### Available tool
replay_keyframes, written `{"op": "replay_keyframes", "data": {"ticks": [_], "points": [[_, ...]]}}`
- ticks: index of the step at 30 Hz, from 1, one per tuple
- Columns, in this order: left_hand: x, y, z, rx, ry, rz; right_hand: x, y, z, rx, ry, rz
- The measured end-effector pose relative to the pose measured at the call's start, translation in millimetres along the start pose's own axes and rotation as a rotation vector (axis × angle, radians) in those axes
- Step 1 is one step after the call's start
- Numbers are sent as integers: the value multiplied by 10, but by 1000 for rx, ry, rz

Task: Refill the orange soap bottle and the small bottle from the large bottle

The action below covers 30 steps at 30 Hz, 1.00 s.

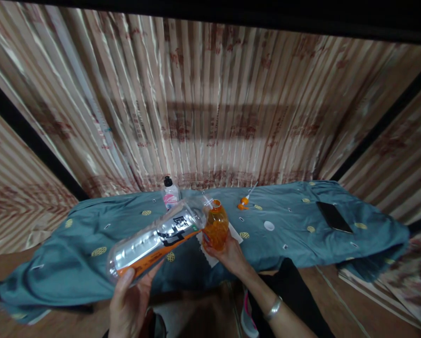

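My left hand [133, 293] grips the lower end of a large clear bottle [154, 241] with an orange, black and silver label. The bottle is tilted, its neck raised to the right and meeting the mouth of an orange translucent bottle [216, 227]. Around that orange bottle my right hand [229, 253] is wrapped, holding it roughly upright. A white paper [235, 233] shows behind it. Farther right on the cloth lies an orange pump top [244, 203] with a pale tube. Whether liquid is flowing between the bottles cannot be made out.
A teal patterned cloth [284, 239] covers the narrow table. At its back stands a pink-and-white bottle [171, 195] with a black cap. A dark phone [334, 217] lies at the right, and a white round lid or spot [269, 226] nearer the middle. Striped curtains [210, 103] hang behind.
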<state>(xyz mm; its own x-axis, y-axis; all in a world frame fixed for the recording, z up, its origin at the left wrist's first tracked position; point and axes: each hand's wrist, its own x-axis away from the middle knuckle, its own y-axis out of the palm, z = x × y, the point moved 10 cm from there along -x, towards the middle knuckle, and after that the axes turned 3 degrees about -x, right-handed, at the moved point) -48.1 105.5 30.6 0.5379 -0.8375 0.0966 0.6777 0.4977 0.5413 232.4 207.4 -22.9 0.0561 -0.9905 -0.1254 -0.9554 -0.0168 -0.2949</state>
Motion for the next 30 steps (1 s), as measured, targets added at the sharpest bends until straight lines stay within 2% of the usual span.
{"op": "replay_keyframes", "data": {"ticks": [8, 16, 26, 30], "points": [[92, 23, 90, -48, 36, 34, 11, 23, 43, 15, 21, -27], [48, -103, 20, -44, 15, 36, 10, 12, 55, 64, 1, -33], [110, -96, 52, -84, 30, 31, 13, -32, 81, 106, 51, 26], [133, -28, 99, -114, 38, 32, 6, -28, 42, 124, 4, 12]]}}
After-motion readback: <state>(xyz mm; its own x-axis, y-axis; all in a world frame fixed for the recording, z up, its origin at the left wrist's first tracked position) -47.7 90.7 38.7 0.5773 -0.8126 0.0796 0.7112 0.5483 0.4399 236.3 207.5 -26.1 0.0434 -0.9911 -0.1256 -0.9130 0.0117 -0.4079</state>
